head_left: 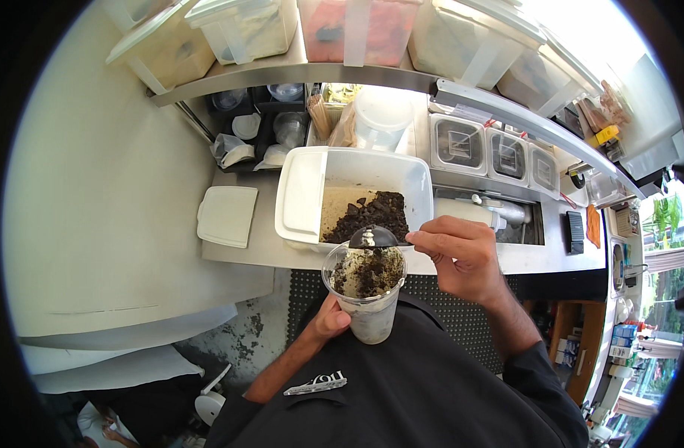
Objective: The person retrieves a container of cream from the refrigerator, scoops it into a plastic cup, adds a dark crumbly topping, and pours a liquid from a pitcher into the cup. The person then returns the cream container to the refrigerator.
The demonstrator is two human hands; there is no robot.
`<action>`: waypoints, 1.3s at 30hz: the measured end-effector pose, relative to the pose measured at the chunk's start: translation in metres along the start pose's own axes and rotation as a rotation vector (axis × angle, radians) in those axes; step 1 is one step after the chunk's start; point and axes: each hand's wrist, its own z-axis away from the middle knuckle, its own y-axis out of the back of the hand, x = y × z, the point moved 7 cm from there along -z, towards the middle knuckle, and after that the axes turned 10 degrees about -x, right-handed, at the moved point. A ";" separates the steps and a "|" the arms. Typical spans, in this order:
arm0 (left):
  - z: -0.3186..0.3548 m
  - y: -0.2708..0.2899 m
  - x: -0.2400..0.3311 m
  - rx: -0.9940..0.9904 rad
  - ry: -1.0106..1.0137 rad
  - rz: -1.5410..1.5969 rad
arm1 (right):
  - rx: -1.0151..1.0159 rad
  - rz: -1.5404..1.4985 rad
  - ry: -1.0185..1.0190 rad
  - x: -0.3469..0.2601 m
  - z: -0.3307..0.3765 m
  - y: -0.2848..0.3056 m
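- The cup (373,321), clear and wide-mouthed, is in front of the person's torso, just off the near edge of the surface (554,252); its mouth tips slightly away from the person.
- Dark crumbs (370,278) and pale bits show inside the cup.
- The left hand (330,321) is partly closed around the cup's left side, thumb along the wall; its other fingers are mostly hidden. The forearm slants up from the lower left.
- The black scoop (375,237) is over the far side of the cup's mouth, its bowl toward the left.
- The right hand (463,254) pinches the scoop's handle end between thumb and index finger, the remaining fingers curled loosely below. It points left, with the wrist bent and the forearm rising from the lower right.
- Just beyond the cup, the white tub (418,173) holds dark chunks (379,213); a lid section (301,196) covers its left part.
- Left of the tub, a pale lid (228,216) lies on the surface.
- Right of the tub are bottles (469,213) in a recess.
- Farther back, lidded bins (357,33) line a shelf (342,73).
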 end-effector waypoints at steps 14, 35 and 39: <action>-0.001 -0.002 -0.001 0.015 0.046 0.022 | 0.105 0.127 0.096 -0.011 0.001 0.007; 0.027 0.035 0.042 -0.123 -0.207 -0.293 | 0.163 0.277 -0.215 0.006 -0.037 0.015; 0.060 0.087 0.097 0.203 -0.175 0.179 | -0.503 0.458 -0.454 0.070 -0.064 -0.058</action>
